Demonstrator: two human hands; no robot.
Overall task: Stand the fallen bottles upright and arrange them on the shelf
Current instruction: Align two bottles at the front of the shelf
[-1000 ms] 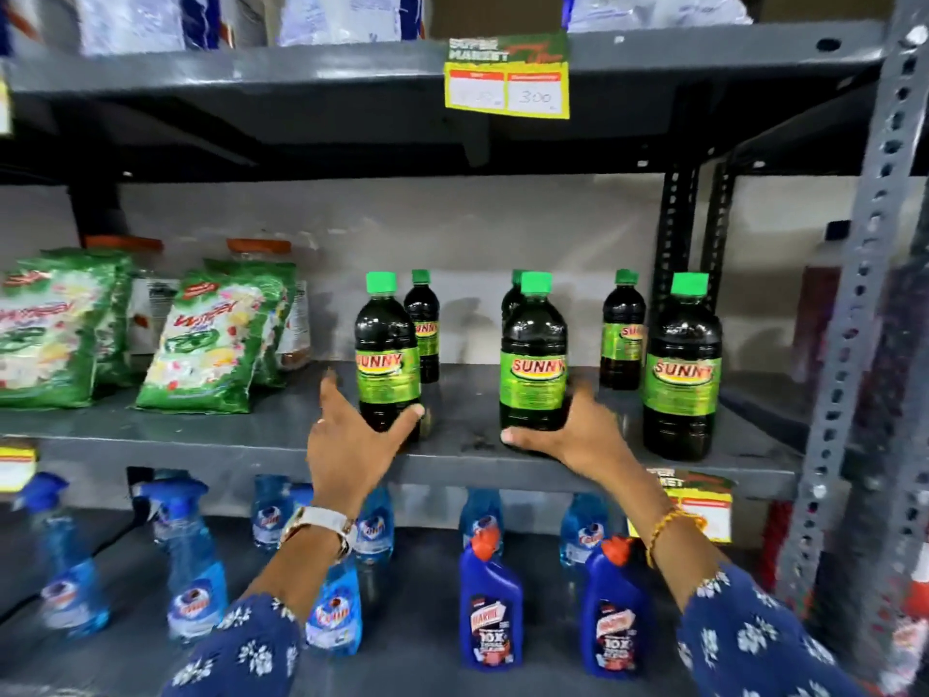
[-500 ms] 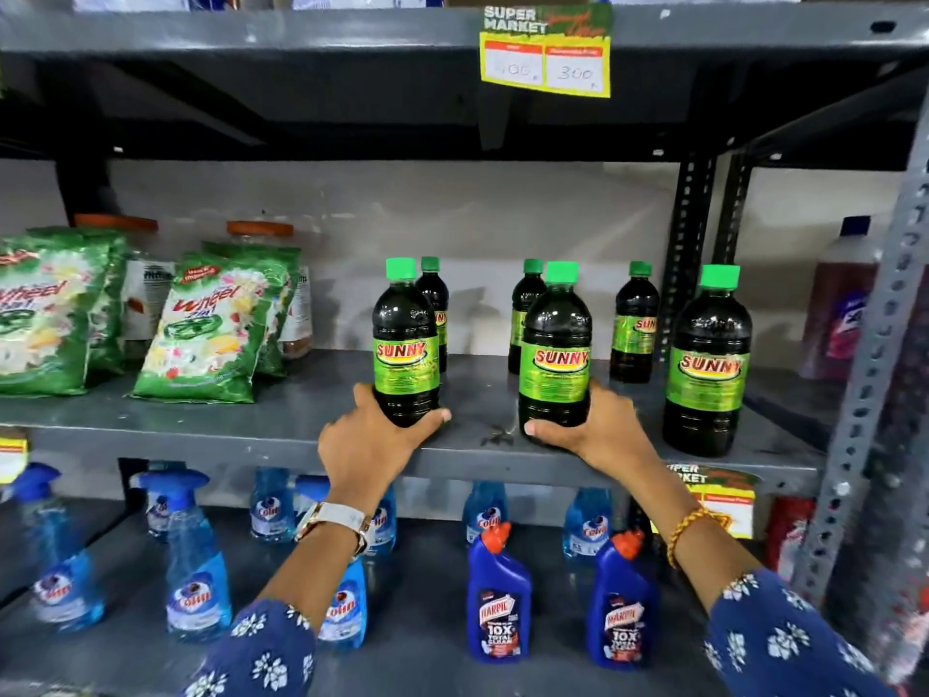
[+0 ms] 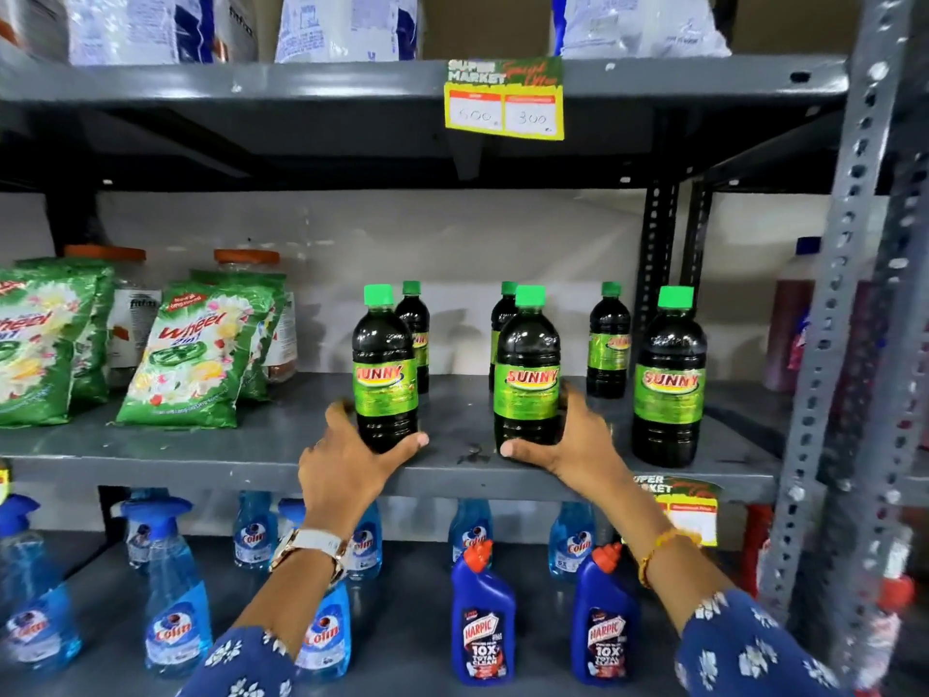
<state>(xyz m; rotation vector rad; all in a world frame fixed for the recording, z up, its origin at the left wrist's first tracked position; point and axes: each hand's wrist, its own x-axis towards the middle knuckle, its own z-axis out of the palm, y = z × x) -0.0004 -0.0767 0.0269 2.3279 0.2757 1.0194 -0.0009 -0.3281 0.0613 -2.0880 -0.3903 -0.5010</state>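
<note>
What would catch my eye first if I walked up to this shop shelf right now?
Probably the dark Sunny bottles with bright green caps, all upright on the middle shelf. The left hand grips the base of the left front bottle, and the right hand grips the middle front bottle. A yellow price tag hangs from the shelf above.

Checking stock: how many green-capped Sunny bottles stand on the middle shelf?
6. Front row: left bottle in the left hand, middle bottle in the right hand, right bottle. Three behind. More may be hidden.
</note>
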